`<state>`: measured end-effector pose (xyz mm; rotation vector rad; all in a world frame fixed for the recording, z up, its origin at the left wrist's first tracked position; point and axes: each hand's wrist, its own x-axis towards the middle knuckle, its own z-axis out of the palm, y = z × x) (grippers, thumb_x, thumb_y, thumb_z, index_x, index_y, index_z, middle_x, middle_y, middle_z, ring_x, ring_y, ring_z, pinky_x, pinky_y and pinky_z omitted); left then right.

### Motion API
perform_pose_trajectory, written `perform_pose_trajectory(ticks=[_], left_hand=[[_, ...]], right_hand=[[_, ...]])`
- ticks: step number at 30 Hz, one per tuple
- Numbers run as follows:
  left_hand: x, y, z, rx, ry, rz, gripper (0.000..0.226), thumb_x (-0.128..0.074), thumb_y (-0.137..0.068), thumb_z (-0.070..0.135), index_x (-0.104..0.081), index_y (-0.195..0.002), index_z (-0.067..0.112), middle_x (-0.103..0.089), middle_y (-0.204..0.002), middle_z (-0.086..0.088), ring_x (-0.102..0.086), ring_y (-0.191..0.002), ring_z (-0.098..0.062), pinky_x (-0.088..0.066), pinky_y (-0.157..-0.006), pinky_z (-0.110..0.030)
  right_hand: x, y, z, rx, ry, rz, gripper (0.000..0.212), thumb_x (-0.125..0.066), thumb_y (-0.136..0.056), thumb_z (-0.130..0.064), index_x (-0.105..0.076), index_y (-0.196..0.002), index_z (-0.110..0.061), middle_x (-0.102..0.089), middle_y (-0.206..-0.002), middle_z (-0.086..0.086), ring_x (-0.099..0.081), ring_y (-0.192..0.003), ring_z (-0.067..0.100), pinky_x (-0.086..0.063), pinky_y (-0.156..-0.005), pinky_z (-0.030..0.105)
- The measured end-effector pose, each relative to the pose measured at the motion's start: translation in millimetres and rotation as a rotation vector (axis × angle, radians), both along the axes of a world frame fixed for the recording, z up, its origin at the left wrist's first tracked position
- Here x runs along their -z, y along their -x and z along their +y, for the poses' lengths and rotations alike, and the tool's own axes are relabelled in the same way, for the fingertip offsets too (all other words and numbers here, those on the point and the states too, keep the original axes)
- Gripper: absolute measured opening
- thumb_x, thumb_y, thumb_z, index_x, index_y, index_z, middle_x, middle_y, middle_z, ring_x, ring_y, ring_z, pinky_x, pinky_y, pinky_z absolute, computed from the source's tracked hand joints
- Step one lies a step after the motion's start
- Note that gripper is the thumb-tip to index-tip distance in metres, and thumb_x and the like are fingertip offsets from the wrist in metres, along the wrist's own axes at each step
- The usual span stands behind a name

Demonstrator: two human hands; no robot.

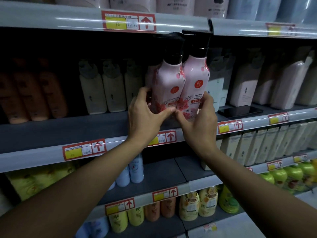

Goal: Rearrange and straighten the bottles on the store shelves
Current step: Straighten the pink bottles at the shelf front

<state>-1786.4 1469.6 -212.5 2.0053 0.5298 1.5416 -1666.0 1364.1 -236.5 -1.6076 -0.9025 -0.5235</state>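
From the head camera, two pink bottles stand side by side and touching on the middle shelf (pixel 103 129), both with black pump tops. The left pink bottle (pixel 167 83) is turned a little, so its label is only partly readable; the right pink bottle (pixel 195 83) faces forward and shows a red round mark and the word "Camellia". Their pump heads reach up into the dark under the upper shelf and are hard to make out.

The left hand (pixel 145 115) wraps the left bottle from its outer side, thumb across the lower front, its fingers (pixel 143 91) curled round the far edge. The right hand (pixel 199 121) holds the right bottle the same way, thumb on the front near the base. The two thumbs nearly meet. The hands hide the bottles' bases, so I cannot tell whether they rest on the shelf or are lifted.

Behind and to the left stand cream bottles (pixel 113 90), and further left brown bottles (pixel 39 95), all dim and blurred. To the right are pale bottles (pixel 243 83) and a flat black phone (pixel 240 110) lying on the shelf. A price tag (pixel 128 21) sits on the upper shelf edge. Lower shelves carry yellow, orange and green bottles, partly cut off by the arms.
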Motion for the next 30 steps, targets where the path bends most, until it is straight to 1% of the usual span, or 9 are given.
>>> perform_pose_trajectory(ticks=[3, 9, 11, 14, 20, 24, 27, 29, 30], left_hand=[[-2, 9, -5, -0.007, -0.048, 0.007, 0.083, -0.093, -0.067, 0.058, -0.056, -0.137, 0.034, -0.07, -0.125, 0.007, -0.068, -0.111, -0.012, -0.06, -0.091, -0.036], [12, 29, -21, 0.028, -0.029, 0.043, 0.086, -0.087, -0.067, 0.069, -0.055, -0.141, 0.038, -0.069, -0.128, 0.008, -0.067, -0.115, -0.013, -0.059, -0.093, -0.039], [20, 34, -30, 0.044, -0.01, 0.052, 0.085, -0.088, -0.068, 0.066, -0.055, -0.141, 0.037, -0.069, -0.127, 0.009, -0.067, -0.113, -0.01, -0.06, -0.092, -0.036], [34, 44, -45, 0.061, 0.006, 0.064, 0.085, -0.09, -0.069, 0.061, -0.055, -0.142, 0.035, -0.069, -0.127, 0.01, -0.066, -0.107, -0.002, -0.057, -0.088, -0.022], [66, 54, -66, 0.126, 0.056, 0.1, 0.081, -0.091, -0.067, 0.06, -0.057, -0.137, 0.038, -0.072, -0.122, 0.015, -0.068, -0.103, 0.003, -0.061, -0.088, -0.034], [87, 58, -72, 0.191, 0.062, 0.146, 0.081, -0.091, -0.067, 0.061, -0.058, -0.137, 0.038, -0.07, -0.121, 0.017, -0.068, -0.108, 0.001, -0.061, -0.092, -0.033], [108, 59, -75, 0.193, 0.081, 0.192, 0.084, -0.091, -0.067, 0.063, -0.057, -0.139, 0.035, -0.07, -0.123, 0.016, -0.068, -0.109, -0.001, -0.061, -0.093, -0.034], [123, 60, -77, 0.186, 0.096, 0.221, 0.086, -0.088, -0.065, 0.069, -0.056, -0.137, 0.034, -0.07, -0.124, 0.015, -0.067, -0.11, -0.001, -0.061, -0.092, -0.033], [131, 61, -79, 0.186, 0.112, 0.232, 0.086, -0.087, -0.065, 0.071, -0.056, -0.136, 0.034, -0.07, -0.123, 0.014, -0.067, -0.109, -0.001, -0.061, -0.091, -0.031]], right_hand=[[-3, 7, -12, -0.014, -0.022, -0.006, 0.082, -0.081, -0.082, -0.055, -0.037, -0.144, -0.024, -0.061, -0.125, -0.003, -0.063, -0.115, 0.018, -0.059, -0.091, 0.045], [6, 23, -41, -0.019, -0.015, -0.041, 0.078, -0.083, -0.079, -0.055, -0.039, -0.137, -0.027, -0.061, -0.121, -0.005, -0.063, -0.112, 0.019, -0.059, -0.084, 0.047], [11, 26, -52, -0.034, 0.0, -0.036, 0.079, -0.084, -0.077, -0.056, -0.039, -0.136, -0.028, -0.061, -0.12, -0.006, -0.063, -0.111, 0.018, -0.06, -0.083, 0.046], [23, 30, -68, -0.058, 0.021, -0.021, 0.081, -0.085, -0.075, -0.057, -0.041, -0.137, -0.029, -0.06, -0.121, -0.008, -0.063, -0.113, 0.016, -0.061, -0.083, 0.045], [52, 37, -94, -0.112, 0.09, -0.012, 0.078, -0.086, -0.076, -0.059, -0.046, -0.138, -0.034, -0.059, -0.125, -0.014, -0.061, -0.119, 0.014, -0.06, -0.085, 0.045], [70, 39, -106, -0.156, 0.147, 0.011, 0.075, -0.084, -0.073, -0.066, -0.051, -0.131, -0.033, -0.057, -0.12, -0.014, -0.061, -0.115, 0.015, -0.061, -0.08, 0.043], [86, 40, -113, -0.166, 0.183, 0.024, 0.072, -0.086, -0.072, -0.064, -0.053, -0.126, -0.031, -0.055, -0.116, -0.015, -0.06, -0.111, 0.012, -0.06, -0.08, 0.041], [97, 40, -117, -0.159, 0.219, 0.03, 0.073, -0.09, -0.07, -0.06, -0.053, -0.124, -0.029, -0.054, -0.114, -0.014, -0.058, -0.109, 0.01, -0.058, -0.083, 0.035], [103, 40, -119, -0.156, 0.238, 0.033, 0.074, -0.092, -0.069, -0.057, -0.053, -0.124, -0.028, -0.053, -0.114, -0.012, -0.056, -0.108, 0.006, -0.056, -0.083, 0.029]])
